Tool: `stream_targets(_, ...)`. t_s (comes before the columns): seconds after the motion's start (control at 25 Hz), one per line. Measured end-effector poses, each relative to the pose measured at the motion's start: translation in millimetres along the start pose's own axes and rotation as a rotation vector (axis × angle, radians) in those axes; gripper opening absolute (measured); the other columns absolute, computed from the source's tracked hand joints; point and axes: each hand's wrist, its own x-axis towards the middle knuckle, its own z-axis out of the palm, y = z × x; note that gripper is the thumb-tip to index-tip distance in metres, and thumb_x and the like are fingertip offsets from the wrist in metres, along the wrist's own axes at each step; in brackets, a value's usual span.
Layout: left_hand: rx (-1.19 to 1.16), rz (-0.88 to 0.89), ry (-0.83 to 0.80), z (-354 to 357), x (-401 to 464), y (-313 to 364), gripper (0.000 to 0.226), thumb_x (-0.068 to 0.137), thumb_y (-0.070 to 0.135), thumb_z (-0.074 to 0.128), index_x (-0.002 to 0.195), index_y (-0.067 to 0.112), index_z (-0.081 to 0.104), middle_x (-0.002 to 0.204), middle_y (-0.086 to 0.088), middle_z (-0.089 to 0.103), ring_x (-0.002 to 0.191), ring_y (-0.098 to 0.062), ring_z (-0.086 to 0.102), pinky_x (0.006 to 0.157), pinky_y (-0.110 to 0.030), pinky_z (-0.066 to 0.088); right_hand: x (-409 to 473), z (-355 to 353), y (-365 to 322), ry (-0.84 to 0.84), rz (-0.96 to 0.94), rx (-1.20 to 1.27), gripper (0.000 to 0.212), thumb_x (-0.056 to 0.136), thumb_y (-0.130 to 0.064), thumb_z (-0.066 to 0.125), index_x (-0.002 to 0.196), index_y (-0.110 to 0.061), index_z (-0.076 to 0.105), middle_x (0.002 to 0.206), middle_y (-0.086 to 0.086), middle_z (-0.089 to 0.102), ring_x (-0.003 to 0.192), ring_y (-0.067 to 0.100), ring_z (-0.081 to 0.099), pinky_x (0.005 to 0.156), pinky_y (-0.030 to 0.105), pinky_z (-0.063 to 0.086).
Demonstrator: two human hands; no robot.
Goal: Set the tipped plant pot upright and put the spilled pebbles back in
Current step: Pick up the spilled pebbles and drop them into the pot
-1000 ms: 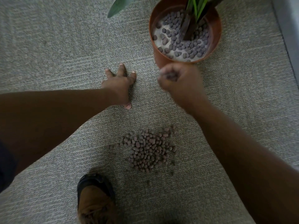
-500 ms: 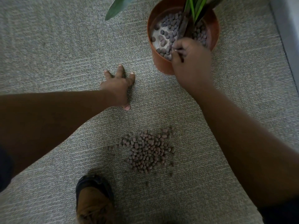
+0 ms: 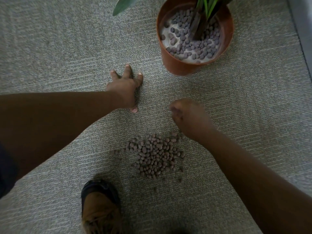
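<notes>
Leftmost, the left hand (image 3: 125, 87) lies spread flat on the carpet (image 3: 50, 48), holding nothing. Just right, the right hand (image 3: 189, 118) hangs loosely curled, apparently empty, above the pebbles (image 3: 156, 156). Beyond it the pot (image 3: 179, 65) stands upright. Refilling seems underway; next comes another scoop.

Grey-green speckled woven carpet (image 3: 50, 48) across floor; tan-brown shoe with dark collar (image 3: 99, 208) bottom centre; pale grey-blue strip (image 3: 303, 22) along right edge.

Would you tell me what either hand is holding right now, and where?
Left hand holds nothing; it rests spread on the carpet. Right hand is curled and blurred, so cannot tell.
</notes>
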Motion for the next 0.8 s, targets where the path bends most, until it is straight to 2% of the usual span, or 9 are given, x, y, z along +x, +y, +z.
stream_targets(0.08,0.0,0.005,0.001,-1,0,0,0.143,0.048,0.043,0.098,0.155,0.045,0.003,0.167,-0.007,-0.016,0.144,-0.061,-0.007,0.099,-0.075,0.038,-13,7,13,-0.292,0.155,-0.113,0.034,0.089,-0.022,0.072,0.122,-0.021,0.065,0.121,0.005,0.062,0.112,0.025,0.059,0.094,0.035,0.049)
stream_targets(0.16,0.005,0.005,0.005,-1,0,0,0.142,0.048,0.044,0.098,0.155,0.045,0.004,0.167,-0.008,-0.015,0.144,-0.061,-0.006,0.1,-0.075,0.037,-21,14,18,-0.423,0.175,-0.179,0.048,0.09,-0.028,0.07,0.135,-0.026,0.055,0.132,0.007,0.052,0.119,0.029,0.054,0.099,0.04,0.048)
stream_targets(0.24,0.009,0.006,0.007,-2,-1,1,0.142,0.048,0.044,0.097,0.155,0.044,0.004,0.167,-0.008,-0.014,0.144,-0.061,-0.005,0.099,-0.076,0.037,-27,22,18,-0.437,0.132,-0.203,0.052,0.093,-0.023,0.064,0.141,-0.026,0.045,0.136,0.009,0.044,0.12,0.034,0.05,0.099,0.047,0.049)
stream_targets(0.32,0.012,0.007,0.009,-2,-2,2,0.142,0.049,0.045,0.097,0.155,0.044,0.004,0.167,-0.008,-0.014,0.144,-0.061,-0.005,0.099,-0.075,0.037,-31,29,17,-0.439,0.071,-0.24,0.048,0.095,-0.017,0.055,0.141,-0.026,0.04,0.133,0.01,0.043,0.118,0.034,0.049,0.095,0.045,0.049)
stream_targets(0.44,0.008,0.009,0.009,-2,-2,1,0.141,0.05,0.044,0.097,0.156,0.044,0.003,0.167,-0.008,-0.015,0.144,-0.061,-0.007,0.102,-0.075,0.036,-33,34,19,-0.442,0.02,-0.273,0.036,0.096,-0.014,0.053,0.13,-0.027,0.048,0.125,0.007,0.044,0.114,0.031,0.049,0.089,0.039,0.047)
stream_targets(0.68,0.0,0.008,0.006,-1,-1,0,0.141,0.049,0.044,0.097,0.155,0.046,0.004,0.167,-0.006,-0.014,0.144,-0.06,-0.007,0.101,-0.075,0.035,-27,37,21,-0.398,0.038,-0.213,0.015,0.093,-0.013,0.056,0.106,-0.019,0.061,0.108,0.006,0.051,0.1,0.031,0.06,0.075,0.03,0.04)
stream_targets(0.8,-0.005,0.008,0.004,-1,-1,0,0.141,0.049,0.043,0.097,0.155,0.046,0.004,0.167,-0.006,-0.015,0.144,-0.06,-0.007,0.101,-0.076,0.035,-23,37,20,-0.368,0.09,-0.162,0.013,0.089,-0.017,0.061,0.101,-0.018,0.061,0.106,0.007,0.053,0.096,0.031,0.06,0.076,0.034,0.047)
